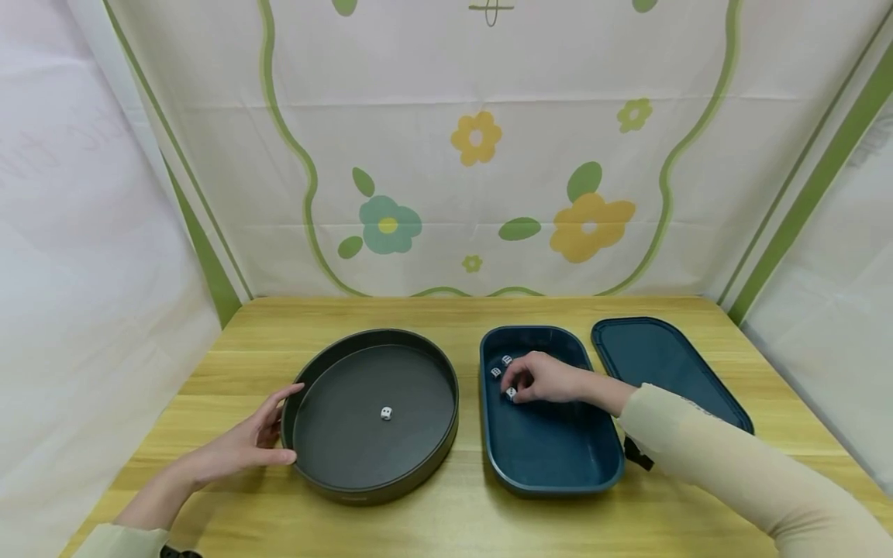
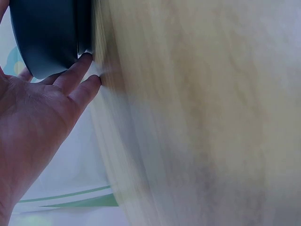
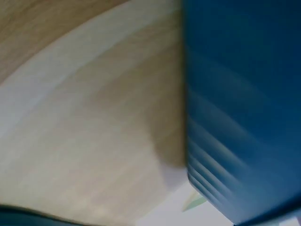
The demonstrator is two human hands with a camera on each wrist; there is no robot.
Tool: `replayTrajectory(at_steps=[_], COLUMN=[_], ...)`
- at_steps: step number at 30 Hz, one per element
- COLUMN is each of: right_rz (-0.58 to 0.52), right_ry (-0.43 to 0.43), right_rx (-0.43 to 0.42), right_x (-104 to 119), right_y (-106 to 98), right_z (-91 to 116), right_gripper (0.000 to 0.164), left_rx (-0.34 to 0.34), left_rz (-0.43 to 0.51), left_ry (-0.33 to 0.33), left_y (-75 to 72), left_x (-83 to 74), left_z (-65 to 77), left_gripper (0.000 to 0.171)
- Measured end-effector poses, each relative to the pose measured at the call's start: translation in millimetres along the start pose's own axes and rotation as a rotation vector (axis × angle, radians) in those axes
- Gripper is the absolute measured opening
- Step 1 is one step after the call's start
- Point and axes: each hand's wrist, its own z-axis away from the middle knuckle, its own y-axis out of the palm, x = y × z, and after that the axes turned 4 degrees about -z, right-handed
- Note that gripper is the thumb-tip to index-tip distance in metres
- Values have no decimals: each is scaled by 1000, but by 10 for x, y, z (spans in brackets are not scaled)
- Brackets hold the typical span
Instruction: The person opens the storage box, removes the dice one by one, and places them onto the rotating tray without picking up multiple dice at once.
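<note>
a light wood-grain table (image 1: 460,523) is backed by a creased white cloth (image 1: 418,54) printed with flowers. the rim of a round matt dark-grey pan (image 1: 356,457), holding one small white cubic die (image 1: 387,414), is touched by the wide-spread left hand (image 1: 237,447). in a rectangular dark-blue tub (image 1: 551,457), a second white die (image 1: 512,394), partly hidden, seems pinched by the right hand (image 1: 547,380), near two more dice (image 1: 496,373).

A lane of table (image 1: 470,438) divides pan (image 1: 349,430) from box (image 1: 533,457), which walls in the right hand (image 1: 544,377); the lid (image 1: 656,356) crowds the box's right.
</note>
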Motion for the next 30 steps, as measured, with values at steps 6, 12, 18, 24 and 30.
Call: replayTrajectory(at_steps=[6, 12, 18, 24, 30], right_rz=[8, 8, 6, 11, 37], right_ry=[2, -25, -61, -80, -96], right_rx=[-18, -21, -20, 6, 37], right_x=[191, 422, 659, 819, 918], right_y=[-92, -185, -239, -168, -14], right_z=[28, -3, -136, -361, -604], right_gripper=[16, 16, 15, 15, 16], left_rx=[-3, -7, -2, 0, -1], left_rz=[-18, -10, -13, -20, -13], left_ry=[8, 4, 10, 11, 16], left_y=[-10, -11, -13, -9, -8], left_x=[20, 27, 28, 29, 23], left_z=[3, 9, 10, 7, 5], left_gripper=[87, 87, 87, 87, 87])
